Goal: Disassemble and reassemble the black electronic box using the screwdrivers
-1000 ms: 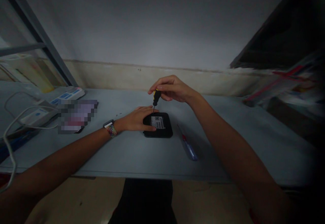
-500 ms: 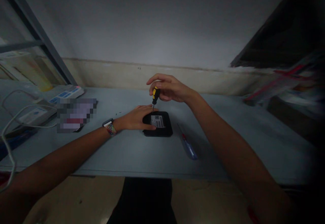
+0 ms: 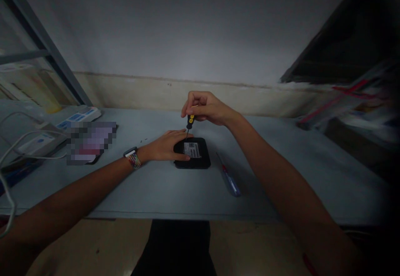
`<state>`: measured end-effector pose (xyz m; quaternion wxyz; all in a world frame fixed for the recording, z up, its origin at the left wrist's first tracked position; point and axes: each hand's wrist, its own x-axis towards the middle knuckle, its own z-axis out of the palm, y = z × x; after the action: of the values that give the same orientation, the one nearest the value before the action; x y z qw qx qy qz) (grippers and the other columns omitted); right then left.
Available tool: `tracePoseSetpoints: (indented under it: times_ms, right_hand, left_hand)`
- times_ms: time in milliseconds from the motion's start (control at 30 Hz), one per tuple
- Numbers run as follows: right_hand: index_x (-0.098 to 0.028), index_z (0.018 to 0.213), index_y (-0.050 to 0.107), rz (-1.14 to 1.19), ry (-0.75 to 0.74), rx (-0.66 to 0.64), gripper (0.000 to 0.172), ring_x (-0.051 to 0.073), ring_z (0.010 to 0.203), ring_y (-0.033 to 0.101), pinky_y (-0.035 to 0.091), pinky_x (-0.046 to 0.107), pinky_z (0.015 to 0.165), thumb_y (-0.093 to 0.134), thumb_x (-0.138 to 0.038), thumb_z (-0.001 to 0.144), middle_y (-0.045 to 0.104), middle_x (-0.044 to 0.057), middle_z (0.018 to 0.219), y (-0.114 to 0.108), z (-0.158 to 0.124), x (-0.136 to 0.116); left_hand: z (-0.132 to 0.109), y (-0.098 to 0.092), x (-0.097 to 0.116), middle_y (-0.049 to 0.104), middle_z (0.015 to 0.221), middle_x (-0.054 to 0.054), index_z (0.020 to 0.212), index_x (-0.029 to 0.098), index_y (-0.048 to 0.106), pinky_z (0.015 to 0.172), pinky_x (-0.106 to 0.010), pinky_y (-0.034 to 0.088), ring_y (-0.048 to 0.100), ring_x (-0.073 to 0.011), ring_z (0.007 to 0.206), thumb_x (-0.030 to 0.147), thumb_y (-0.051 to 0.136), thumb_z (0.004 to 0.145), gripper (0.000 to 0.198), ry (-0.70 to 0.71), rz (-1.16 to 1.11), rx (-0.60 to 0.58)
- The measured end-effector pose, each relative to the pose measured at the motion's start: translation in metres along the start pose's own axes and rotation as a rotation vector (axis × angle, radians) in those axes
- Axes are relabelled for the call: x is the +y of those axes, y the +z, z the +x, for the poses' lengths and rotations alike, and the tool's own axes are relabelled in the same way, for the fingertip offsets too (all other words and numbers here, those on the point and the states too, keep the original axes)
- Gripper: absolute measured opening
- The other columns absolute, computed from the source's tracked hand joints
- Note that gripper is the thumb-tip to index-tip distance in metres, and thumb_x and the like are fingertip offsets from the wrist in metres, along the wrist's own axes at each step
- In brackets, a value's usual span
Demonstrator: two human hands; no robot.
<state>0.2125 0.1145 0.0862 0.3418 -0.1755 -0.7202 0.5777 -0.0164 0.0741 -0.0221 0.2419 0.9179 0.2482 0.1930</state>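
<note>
A flat black box (image 3: 201, 155) with rounded corners and a white printed label (image 3: 191, 150) lies on the table. My left hand (image 3: 168, 146) grips it from the left, with the thumb across the top face and the fingers along the far edge. Above it, my right hand (image 3: 203, 108) is closed around the handle of a black-and-yellow screwdriver (image 3: 190, 121). The screwdriver's shaft points down, its tip at the box's far left part; a screw under it cannot be made out. A second screwdriver (image 3: 230, 181), with a clear bluish handle and red collar, rests to the right of the box.
On the left of the blue-grey table (image 3: 150, 196) are a phone-like device (image 3: 92, 142), blurred out, and a white power strip (image 3: 78, 117) with white cables (image 3: 11, 151). A clear bag with red edging (image 3: 350, 96) stands at the right. The wall borders the table's far side.
My right fingers, stretched out before, have curled in around the screwdriver's handle, and the handle has turned. My left hand and the box stay together; the whole view shifts slightly.
</note>
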Motion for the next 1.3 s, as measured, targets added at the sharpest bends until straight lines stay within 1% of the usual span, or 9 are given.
tracePoseSetpoints:
  times_ms: [200, 333, 500, 633, 700, 833, 1033, 1200, 1300]
  right_hand:
    - [-0.012, 0.109, 0.075, 0.116, 0.069, -0.078, 0.032, 0.004, 0.049, 0.047, 0.033, 0.019, 0.042, 0.085, -0.038, 0.094, 0.082, 0.007, 0.093, 0.000, -0.003, -0.003]
    - [-0.009, 0.104, 0.079, 0.032, 0.055, -0.076, 0.029, 0.004, 0.051, 0.048, 0.032, 0.020, 0.043, 0.087, -0.034, 0.094, 0.079, 0.006, 0.087, -0.007, -0.005, -0.004]
    - [-0.013, 0.085, 0.067, -0.012, -0.043, -0.010, 0.032, 0.001, 0.052, 0.049, 0.033, 0.017, 0.043, 0.095, -0.028, 0.086, 0.085, 0.010, 0.109, -0.012, -0.002, 0.001]
    - [-0.018, 0.081, 0.056, 0.009, -0.033, 0.000, 0.042, 0.002, 0.047, 0.049, 0.031, 0.016, 0.040, 0.097, -0.027, 0.083, 0.086, 0.008, 0.091, -0.008, 0.000, 0.005]
    - [-0.017, 0.092, 0.062, 0.048, 0.001, -0.019, 0.038, 0.002, 0.043, 0.047, 0.030, 0.015, 0.038, 0.096, -0.032, 0.085, 0.084, 0.004, 0.085, -0.005, -0.001, 0.005]
    - [-0.012, 0.116, 0.074, 0.088, 0.053, -0.086, 0.035, 0.004, 0.046, 0.055, 0.033, 0.018, 0.037, 0.086, -0.037, 0.095, 0.084, 0.006, 0.099, -0.003, -0.004, 0.001]
    - [-0.011, 0.091, 0.071, -0.014, -0.037, -0.063, 0.027, 0.001, 0.049, 0.056, 0.037, 0.017, 0.040, 0.092, -0.029, 0.089, 0.085, 0.013, 0.118, -0.007, -0.004, -0.003]
    - [-0.019, 0.083, 0.051, 0.006, -0.030, -0.052, 0.048, 0.001, 0.041, 0.051, 0.030, 0.015, 0.036, 0.098, -0.031, 0.084, 0.086, 0.006, 0.091, -0.003, 0.001, 0.005]
    - [-0.018, 0.093, 0.057, 0.064, -0.004, -0.071, 0.044, 0.001, 0.041, 0.049, 0.031, 0.014, 0.036, 0.097, -0.035, 0.086, 0.083, 0.002, 0.085, -0.001, 0.001, 0.008]
  left_hand:
    - [0.000, 0.001, -0.001, 0.061, 0.165, -0.017, 0.164, 0.026, 0.054, 0.134, -0.065, 0.036, 0.047, -0.0424, 0.162, 0.074, 0.077, 0.093, 0.089, 0.003, 0.008, 0.009]
    - [0.000, 0.002, -0.003, 0.063, 0.163, -0.016, 0.163, 0.027, 0.056, 0.133, -0.066, 0.037, 0.049, -0.0428, 0.161, 0.074, 0.078, 0.092, 0.088, 0.018, 0.000, 0.016]
    - [0.000, 0.002, -0.004, 0.061, 0.165, -0.016, 0.165, 0.026, 0.054, 0.135, -0.066, 0.035, 0.046, -0.0417, 0.163, 0.076, 0.076, 0.093, 0.090, 0.009, 0.018, 0.002]
    - [0.000, 0.002, -0.005, 0.060, 0.166, -0.016, 0.165, 0.027, 0.054, 0.134, -0.065, 0.036, 0.048, -0.0414, 0.162, 0.076, 0.076, 0.093, 0.090, 0.009, 0.024, 0.004]
    - [0.000, 0.002, -0.005, 0.060, 0.166, -0.016, 0.165, 0.027, 0.054, 0.134, -0.066, 0.035, 0.047, -0.0422, 0.163, 0.076, 0.076, 0.093, 0.090, 0.004, 0.029, 0.000]
    - [0.000, 0.002, -0.003, 0.058, 0.167, -0.019, 0.166, 0.024, 0.052, 0.134, -0.066, 0.034, 0.046, -0.0429, 0.163, 0.076, 0.076, 0.093, 0.092, -0.005, 0.036, -0.007]
    - [0.000, 0.000, -0.001, 0.059, 0.166, -0.016, 0.165, 0.025, 0.054, 0.135, -0.064, 0.035, 0.049, -0.0416, 0.161, 0.074, 0.076, 0.094, 0.089, -0.002, 0.020, -0.009]
    - [-0.001, 0.002, -0.004, 0.057, 0.168, -0.018, 0.165, 0.024, 0.052, 0.134, -0.067, 0.035, 0.050, -0.0426, 0.159, 0.079, 0.073, 0.093, 0.093, -0.010, 0.037, -0.006]
    - [0.000, 0.002, -0.005, 0.059, 0.165, -0.019, 0.164, 0.024, 0.053, 0.132, -0.066, 0.038, 0.052, -0.0423, 0.157, 0.081, 0.072, 0.094, 0.092, 0.024, 0.037, 0.012]
